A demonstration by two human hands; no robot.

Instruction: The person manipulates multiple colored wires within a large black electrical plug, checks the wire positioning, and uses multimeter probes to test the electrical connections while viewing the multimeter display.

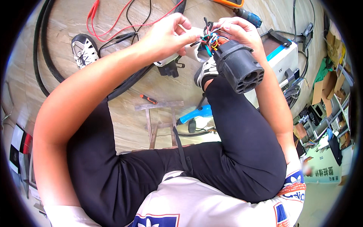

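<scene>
A black round plug head [241, 68] with several pin holes hangs above my right knee, its holed face toward me. From its back end comes a bundle of thin coloured wires [213, 41]. My right hand [240, 31] is beside the bundle, thumb and finger pinching a thin pale strand. From the left, my left hand [174, 36] meets the bundle; its fingertips seem closed on a thin wire, though the tips are partly lost among the strands. A white curved housing [193, 53] shows behind the wires, with a black latch-like piece [170, 69] below it.
An orange-and-black pen-like tool [148, 99] and a small wooden stool [159, 104] are between my legs, near a blue tool [196, 114]. Red test leads [99, 34] and thick black cables [47, 64] cross the floor. A blue drill [247, 17] and white case [283, 56] lie right.
</scene>
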